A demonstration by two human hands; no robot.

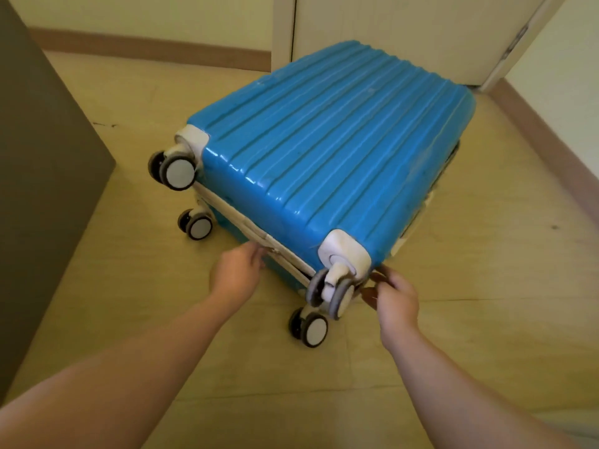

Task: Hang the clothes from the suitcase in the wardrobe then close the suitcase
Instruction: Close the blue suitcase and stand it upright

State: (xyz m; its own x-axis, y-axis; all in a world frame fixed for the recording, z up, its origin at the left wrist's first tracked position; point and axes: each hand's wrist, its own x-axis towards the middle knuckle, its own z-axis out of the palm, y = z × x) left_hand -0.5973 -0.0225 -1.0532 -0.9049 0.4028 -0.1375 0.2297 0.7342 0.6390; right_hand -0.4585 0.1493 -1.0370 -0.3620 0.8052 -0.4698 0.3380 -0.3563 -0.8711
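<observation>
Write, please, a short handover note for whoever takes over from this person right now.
The blue suitcase lies flat on the floor, lid down on its base. No clothes show.
Left hand pinches the zip on the case's near side.
Right hand is curled beside the near corner wheel; whether it holds anything, I cannot tell.
Done: lid lowered.
Left: the zip seems open towards that corner, so run it round and check that it is shut.
</observation>
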